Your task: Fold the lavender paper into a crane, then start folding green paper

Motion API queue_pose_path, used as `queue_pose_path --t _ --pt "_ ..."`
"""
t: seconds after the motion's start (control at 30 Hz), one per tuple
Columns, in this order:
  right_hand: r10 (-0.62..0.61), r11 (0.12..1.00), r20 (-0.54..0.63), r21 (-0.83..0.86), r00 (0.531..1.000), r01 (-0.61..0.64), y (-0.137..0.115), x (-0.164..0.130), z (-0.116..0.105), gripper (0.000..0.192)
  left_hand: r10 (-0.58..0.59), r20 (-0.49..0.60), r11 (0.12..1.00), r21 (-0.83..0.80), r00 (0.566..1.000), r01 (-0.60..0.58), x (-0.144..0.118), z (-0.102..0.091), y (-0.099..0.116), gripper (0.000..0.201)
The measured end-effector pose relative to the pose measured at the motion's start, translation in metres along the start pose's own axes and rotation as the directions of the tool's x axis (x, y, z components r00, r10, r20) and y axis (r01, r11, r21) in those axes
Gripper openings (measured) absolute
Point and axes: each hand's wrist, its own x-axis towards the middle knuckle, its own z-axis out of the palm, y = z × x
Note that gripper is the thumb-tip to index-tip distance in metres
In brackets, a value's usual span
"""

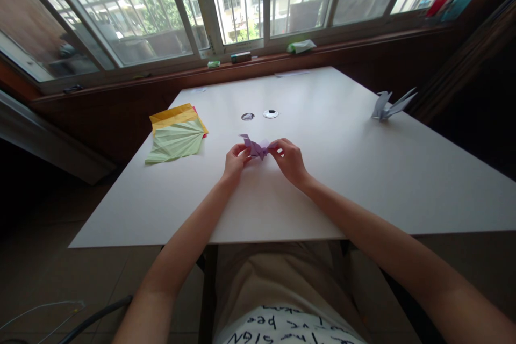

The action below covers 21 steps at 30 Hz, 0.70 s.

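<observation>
A small folded purple paper piece [255, 147] rests low over the white table [342, 172], near its middle. My left hand [236, 160] pinches its left side with fingertips closed on the paper. My right hand [288, 158] pinches its right side in the same way. Both forearms reach in from the table's near edge. Parts of the paper are hidden behind my fingers.
A fanned stack of green, yellow and red paper sheets [177, 133] lies at the left. A finished pale paper crane [389, 105] stands at the far right. Two small round discs [271, 114] lie behind my hands. A windowsill with small items [241, 57] runs beyond the table.
</observation>
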Motion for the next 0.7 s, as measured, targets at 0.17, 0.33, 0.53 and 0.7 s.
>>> queue_pose_path --t 0.17,0.33,0.53,0.7 --pt "-0.029 1.000 -0.094 0.002 0.995 0.030 -0.004 -0.001 0.000 0.009 -0.015 0.011 0.998 -0.057 1.000 0.015 -0.002 0.002 0.002 0.027" --pt "-0.081 0.996 -0.137 0.020 0.987 0.085 -0.006 0.000 -0.002 0.009 0.023 0.050 0.995 -0.101 0.998 -0.018 -0.005 0.005 0.008 0.028" --pt "-0.058 0.997 -0.084 0.053 0.995 0.063 -0.004 -0.001 -0.001 0.006 0.098 0.053 0.991 -0.093 0.994 -0.093 -0.008 0.007 0.013 0.028" --pt "-0.057 0.997 -0.072 0.043 0.996 0.061 -0.002 0.000 0.000 0.005 0.114 0.048 0.991 -0.071 0.992 -0.111 -0.009 0.007 0.013 0.024"
